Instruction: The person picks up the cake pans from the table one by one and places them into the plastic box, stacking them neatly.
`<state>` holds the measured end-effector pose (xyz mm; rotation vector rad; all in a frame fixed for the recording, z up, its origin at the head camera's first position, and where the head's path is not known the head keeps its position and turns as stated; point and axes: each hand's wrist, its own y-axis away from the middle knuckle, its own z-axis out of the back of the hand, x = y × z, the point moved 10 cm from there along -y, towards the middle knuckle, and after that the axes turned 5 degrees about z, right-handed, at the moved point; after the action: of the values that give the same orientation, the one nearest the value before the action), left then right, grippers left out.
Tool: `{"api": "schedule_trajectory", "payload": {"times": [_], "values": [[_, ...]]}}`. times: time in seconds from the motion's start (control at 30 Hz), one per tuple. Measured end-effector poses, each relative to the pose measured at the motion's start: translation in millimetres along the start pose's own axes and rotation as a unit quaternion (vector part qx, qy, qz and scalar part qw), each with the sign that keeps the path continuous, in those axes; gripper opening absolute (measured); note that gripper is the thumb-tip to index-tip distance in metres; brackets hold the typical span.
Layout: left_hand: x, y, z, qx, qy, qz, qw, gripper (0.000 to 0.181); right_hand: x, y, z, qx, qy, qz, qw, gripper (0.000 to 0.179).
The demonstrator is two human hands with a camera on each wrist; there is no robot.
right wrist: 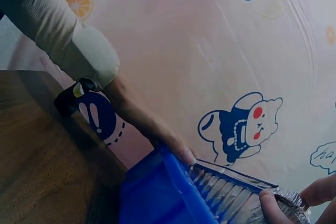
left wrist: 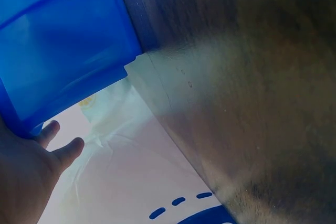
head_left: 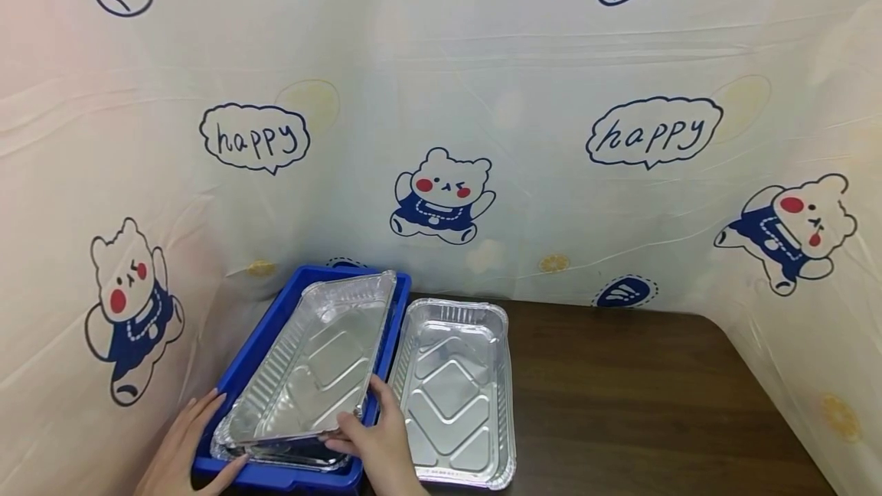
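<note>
My right hand (head_left: 387, 435) pinches the near right corner of a foil tray (head_left: 331, 358) between thumb and fingers. That tray lies tilted in a blue plastic bin (head_left: 313, 482), its right side raised, and the rim of another foil tray (head_left: 296, 462) shows beneath its near end. At the bin's near left corner rests my left hand (head_left: 181, 446), its fingers stretched along the left rim and its thumb at the front. The left wrist view has the left hand (left wrist: 26, 174) against the bin's outer side. In the right wrist view, right fingers (right wrist: 273, 211) hold the crimped foil edge.
A separate foil tray (head_left: 451, 400) sits on the dark wooden table (head_left: 620, 404), just right of the bin. Patterned cloth (head_left: 537, 197) with cartoon bears hangs behind and on both sides, close to the bin's left.
</note>
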<state>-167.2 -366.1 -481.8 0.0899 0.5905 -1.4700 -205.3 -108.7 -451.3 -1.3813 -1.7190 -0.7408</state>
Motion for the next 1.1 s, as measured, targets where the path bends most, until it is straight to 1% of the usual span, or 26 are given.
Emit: {"api": "schedule_trajectory", "payload": {"times": [0.17,0.4,0.57,0.8,0.9,1.0,1.1], "values": [[-1.3,0.0,2.3,-0.003,-0.001,-0.002,1.0,0.096,-3,0.3,-5,0.005,0.006,0.005,1.0,0.064],[1.6,1.4,1.4,0.012,-0.004,0.012,0.9998,0.097,-8,1.5,-9,0.01,0.009,-0.001,0.9999,0.065],[2.6,1.3,-0.7,0.019,-0.003,0.012,0.9997,0.097,-12,0.6,-10,0.01,0.014,-0.004,0.9998,0.068],[-0.8,1.4,2.1,0.001,0.006,-0.008,1.0,0.097,-16,-0.2,-12,0.012,0.027,-0.015,0.9995,0.071],[-2.5,1.8,3.8,-0.007,0.011,-0.017,0.9998,0.097,-16,-0.1,-13,0.021,0.047,-0.02,0.9985,0.073],[-2.9,2.3,4.8,-0.012,0.014,-0.023,0.9996,0.096,-16,0.8,-14,0.029,0.081,-0.026,0.996,0.079],[-1.1,2.2,3.1,-0.008,0.009,-0.015,0.9998,0.097,-16,2.8,-13,0.032,0.116,-0.036,0.9921,0.084]]}}
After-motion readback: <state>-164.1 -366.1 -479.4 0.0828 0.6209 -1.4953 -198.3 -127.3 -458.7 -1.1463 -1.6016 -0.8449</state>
